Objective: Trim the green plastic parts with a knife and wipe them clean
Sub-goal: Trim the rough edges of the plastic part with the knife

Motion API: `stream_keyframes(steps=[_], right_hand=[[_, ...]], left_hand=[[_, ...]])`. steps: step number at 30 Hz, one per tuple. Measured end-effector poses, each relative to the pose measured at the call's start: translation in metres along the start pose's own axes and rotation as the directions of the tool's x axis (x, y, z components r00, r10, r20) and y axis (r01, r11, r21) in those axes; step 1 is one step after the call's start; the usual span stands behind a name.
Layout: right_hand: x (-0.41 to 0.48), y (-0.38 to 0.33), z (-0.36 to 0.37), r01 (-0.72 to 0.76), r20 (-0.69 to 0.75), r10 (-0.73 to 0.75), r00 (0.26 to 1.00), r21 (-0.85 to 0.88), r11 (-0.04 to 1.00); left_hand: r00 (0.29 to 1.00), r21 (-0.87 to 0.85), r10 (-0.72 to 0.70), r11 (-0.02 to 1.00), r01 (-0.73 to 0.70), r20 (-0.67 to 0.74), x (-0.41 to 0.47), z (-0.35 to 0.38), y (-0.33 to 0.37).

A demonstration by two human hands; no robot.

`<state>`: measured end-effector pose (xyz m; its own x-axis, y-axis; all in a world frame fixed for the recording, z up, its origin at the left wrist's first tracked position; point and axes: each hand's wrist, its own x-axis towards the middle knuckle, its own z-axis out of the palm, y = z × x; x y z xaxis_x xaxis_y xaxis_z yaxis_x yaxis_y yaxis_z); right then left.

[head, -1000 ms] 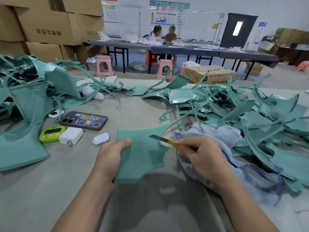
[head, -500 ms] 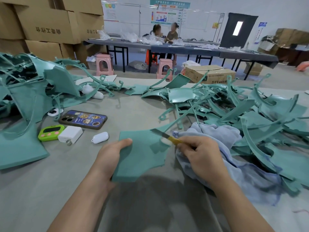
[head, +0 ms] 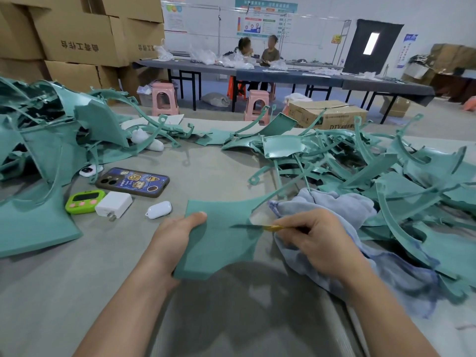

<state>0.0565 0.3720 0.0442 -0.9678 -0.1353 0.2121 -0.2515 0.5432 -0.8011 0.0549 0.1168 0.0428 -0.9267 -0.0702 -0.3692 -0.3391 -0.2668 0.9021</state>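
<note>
Green part (head: 219,243): flat panel with pointed corners, held over worktop (head: 206,318) near front centre, thin spur running up-right toward heap (head: 386,176) of like pieces.
Left hand (head: 172,238): grip clamped on panel's left edge, thumb on top face.
Right hand (head: 316,240): grip pinched round yellow handle of knife (head: 257,226), resting over cloth (head: 342,210).
Blade nearly level, tip pointing left, laid at panel's right edge.
Panel directly left of knife; right hand nearer the cut.
Judged: trimming step in hand, next stroke probably along right edge, well apart from left thumb. Wiping not yet done.
</note>
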Motion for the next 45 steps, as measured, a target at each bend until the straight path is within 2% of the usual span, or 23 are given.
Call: stream_keyframes(steps=[2, 6, 10, 14, 17, 18, 22, 25, 29, 38, 40, 45], right_hand=[[0.0, -0.001, -0.004, 0.01, 0.027, -0.01, 1.0, -0.019, 1.0], [-0.001, -0.005, -0.002, 0.062, -0.047, -0.066, 0.997, -0.09, 0.994], [-0.003, -0.003, -0.009, 0.064, 0.072, -0.054, 0.996, -0.141, 0.988], [-0.001, -0.004, -0.004, 0.026, -0.01, -0.027, 1.0, -0.059, 0.998], [-0.002, -0.002, -0.005, 0.044, 0.062, -0.036, 0.997, -0.134, 0.99], [-0.002, -0.003, -0.006, 0.042, 0.065, -0.036, 0.997, -0.107, 0.993], [-0.001, -0.006, -0.002, 0.083, -0.089, -0.07, 0.994, 0.144, 0.986], [-0.002, -0.009, 0.009, 0.056, -0.047, -0.046, 0.998, 0.245, 0.968], [-0.003, -0.008, 0.016, 0.057, -0.074, -0.05, 0.996, 0.09, 0.994], [-0.004, -0.006, 0.009, 0.052, -0.102, -0.048, 0.994, 0.037, 0.998], [-0.003, -0.005, 0.011, 0.065, -0.111, -0.063, 0.992, 0.018, 0.998], [-0.003, -0.003, 0.009, 0.048, -0.034, -0.048, 0.998, 0.004, 0.999]], left_hand=[[1.0, 0.019, -0.013, 1.0, 0.012, 0.016, 0.0, 0.0, -0.001], [0.997, 0.035, -0.042, 0.999, 0.039, 0.068, 0.0, 0.0, -0.002], [0.999, 0.011, -0.033, 0.999, 0.032, 0.04, 0.0, -0.001, -0.002], [0.997, 0.004, -0.066, 0.998, 0.066, 0.041, 0.0, -0.003, -0.002], [0.997, -0.017, -0.076, 0.997, 0.077, 0.03, 0.002, -0.005, -0.001], [0.997, -0.019, -0.073, 0.997, 0.073, 0.023, 0.002, -0.006, -0.001], [0.997, -0.073, -0.06, 0.996, 0.057, -0.044, 0.003, -0.005, -0.001], [0.996, -0.12, -0.054, 0.992, 0.046, -0.067, 0.006, -0.004, -0.003], [0.995, -0.204, -0.053, 0.978, 0.036, -0.079, 0.009, -0.006, -0.005], [0.987, -0.244, -0.045, 0.97, 0.006, -0.153, 0.013, -0.005, -0.005], [0.989, -0.251, -0.053, 0.968, 0.017, -0.135, 0.012, -0.005, -0.004], [0.99, -0.252, -0.069, 0.967, 0.036, -0.125, 0.011, -0.005, -0.005]])
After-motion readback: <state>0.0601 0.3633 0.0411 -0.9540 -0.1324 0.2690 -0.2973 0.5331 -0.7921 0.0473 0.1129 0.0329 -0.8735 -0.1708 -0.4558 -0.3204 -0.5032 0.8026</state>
